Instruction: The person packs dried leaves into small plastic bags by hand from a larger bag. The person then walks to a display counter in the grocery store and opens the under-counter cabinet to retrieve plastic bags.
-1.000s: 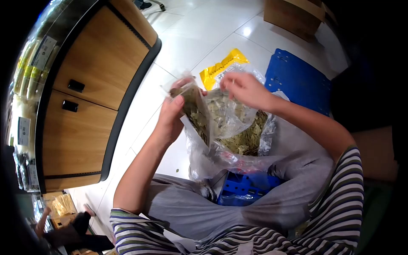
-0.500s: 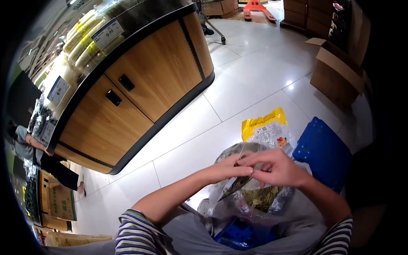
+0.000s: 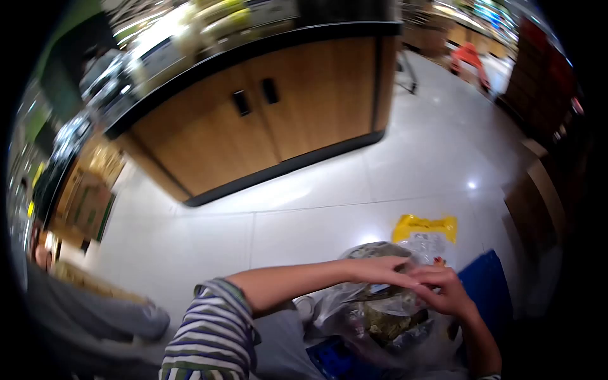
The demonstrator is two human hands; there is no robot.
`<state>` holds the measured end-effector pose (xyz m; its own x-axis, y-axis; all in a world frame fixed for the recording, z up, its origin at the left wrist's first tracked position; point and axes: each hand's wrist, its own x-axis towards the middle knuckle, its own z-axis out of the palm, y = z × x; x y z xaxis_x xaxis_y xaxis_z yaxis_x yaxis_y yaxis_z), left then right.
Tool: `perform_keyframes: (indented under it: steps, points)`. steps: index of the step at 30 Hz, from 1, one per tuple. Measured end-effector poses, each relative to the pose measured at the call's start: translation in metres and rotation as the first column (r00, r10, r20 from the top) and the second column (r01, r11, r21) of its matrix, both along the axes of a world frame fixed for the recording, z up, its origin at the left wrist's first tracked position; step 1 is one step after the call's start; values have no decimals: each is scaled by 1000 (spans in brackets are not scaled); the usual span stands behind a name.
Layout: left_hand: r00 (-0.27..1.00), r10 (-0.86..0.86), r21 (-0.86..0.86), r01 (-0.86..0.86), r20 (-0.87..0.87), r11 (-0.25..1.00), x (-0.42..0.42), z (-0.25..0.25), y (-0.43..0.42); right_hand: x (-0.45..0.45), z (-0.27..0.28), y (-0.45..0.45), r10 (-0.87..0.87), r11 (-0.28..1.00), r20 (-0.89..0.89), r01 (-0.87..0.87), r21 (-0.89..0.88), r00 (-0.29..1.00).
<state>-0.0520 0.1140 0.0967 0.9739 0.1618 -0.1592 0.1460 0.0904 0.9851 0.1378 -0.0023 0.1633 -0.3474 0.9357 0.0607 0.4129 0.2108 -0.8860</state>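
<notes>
My left hand [image 3: 382, 272] reaches in from the left with its fingers pressed together, meeting my right hand [image 3: 445, 290]. The fingertips touch, and what they pinch is too blurred to make out. Right below them is an open clear plastic bag [image 3: 342, 310] between my knees. It holds dried, greenish-brown leafy pieces [image 3: 386, 324]. Behind the hands, on the floor, lies a clear packet with a yellow top [image 3: 424, 228].
A blue plastic piece [image 3: 487, 285] stands to the right, and another blue object [image 3: 335, 358] sits below the bag. A wood-panelled display counter [image 3: 253, 120] runs across ahead. Cardboard boxes [image 3: 535, 196] stand at the right, with a red pallet jack [image 3: 470, 60] farther back.
My head has turned left, so the counter and floor have shifted rightward in view. The dark, thin piece that hung from my fingers no longer shows clearly. The hands remain together over the bag.
</notes>
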Motion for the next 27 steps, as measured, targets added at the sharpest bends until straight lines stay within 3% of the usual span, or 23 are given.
perform_keyframes:
  steps: [1, 2, 4, 5, 7, 11, 12, 13, 15, 16, 19, 21, 23, 26, 27]
  points:
    - [999, 0, 0, 1, 46, 1000, -3, 2, -4, -4, -5, -1, 41, 993, 28, -43, 107, 999]
    - [999, 29, 54, -32, 41, 998, -5, 5, -8, -13, 15, -3, -42, 993, 53, 47, -111, 998]
    - [998, 62, 171, -65, 20, 983, -16, 23, -6, -20, 17, 0, -69, 992, 79, 76, -97, 995]
    - [995, 68, 135, -58, -73, 989, -24, 34, -5, -23, 13, -9, -109, 987, 88, 118, -109, 990]
    - [979, 99, -7, -99, 178, 995, -25, 35, -14, -31, 16, -14, -130, 990, 57, 126, 70, 990]
    - [983, 176, 84, -180, 54, 980, -44, 54, -13, -29, 30, -28, -333, 907, 6, 319, 274, 943]
    - [979, 201, 113, -203, 24, 973, -45, 48, -6, -26, 34, -29, -391, 888, -34, 387, 247, 920]
    - [972, 236, 133, -231, -22, 964, -54, 75, -12, -20, 38, -32, -450, 864, -69, 453, 220, 891]
    - [953, 299, 202, -301, 37, 932, -45, 44, -1, -3, 21, -41, -535, 826, -91, 542, 151, 840]
    - [952, 304, 260, -299, 20, 918, -46, 39, 7, 7, 10, -43, -534, 844, -11, 534, 58, 846]
    - [962, 266, 424, -220, -52, 878, -50, 45, 1, 10, -31, -68, -334, 855, 247, 403, -327, 909]
    - [973, 209, 467, -140, -98, 873, -50, 42, 0, 14, -76, -81, 82, 763, 390, 194, -617, 917]
    - [976, 170, 521, -75, -136, 850, -50, 40, -2, 8, -126, -96, 435, 850, 557, -119, -513, 708]
    - [981, 124, 591, -13, -147, 806, -52, 42, -8, -22, -158, -112, 498, 834, 751, -3, -551, 434]
    - [979, 121, 633, 11, -165, 774, -51, 39, -10, -24, -170, -116, 454, 865, 783, 1, -502, 425]
